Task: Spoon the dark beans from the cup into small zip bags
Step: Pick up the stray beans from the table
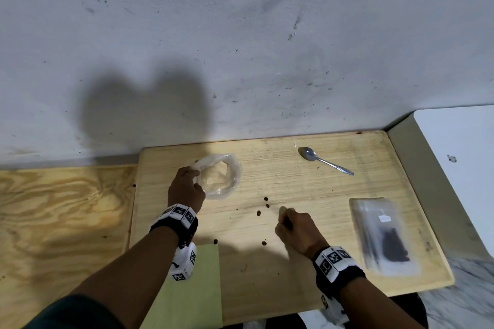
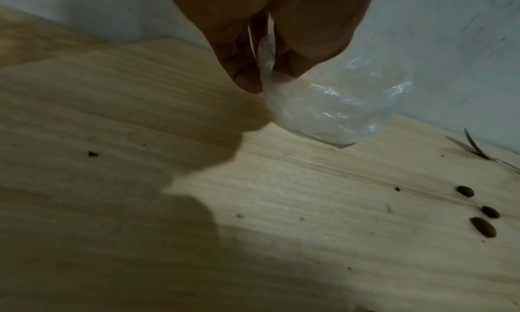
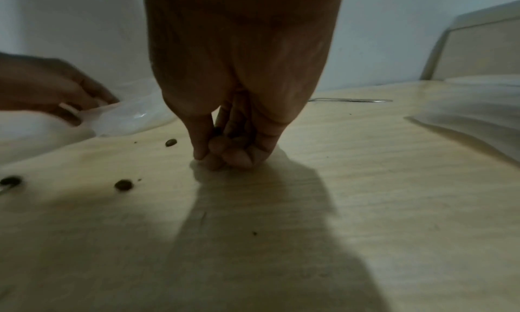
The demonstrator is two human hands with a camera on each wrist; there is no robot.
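Note:
My left hand (image 1: pixel 187 184) pinches the rim of a thin clear plastic cup (image 1: pixel 230 168) at the back left of the wooden board (image 1: pixel 307 270); in the left wrist view the fingertips (image 2: pixel 244 81) squeeze the cup (image 2: pixel 337 107) wall. My right hand (image 1: pixel 291 224) has its fingers bunched on the board, fingertips (image 3: pixel 236 159) down, with dark beans (image 3: pixel 217 131) tucked inside them. Loose beans (image 1: pixel 266 199) lie scattered between the two hands. A metal spoon (image 1: pixel 323 161) lies untouched at the back right. A stack of small zip bags (image 1: pixel 385 235), one holding dark beans, lies on the right.
The board butts against a grey wall (image 1: pixel 240 48) at the back. A green sheet (image 1: pixel 197 288) lies under its near left edge, plywood (image 1: pixel 61 208) to the left, and a white surface (image 1: pixel 459 147) to the right. More stray beans (image 1: pixel 264 243) lie near the front.

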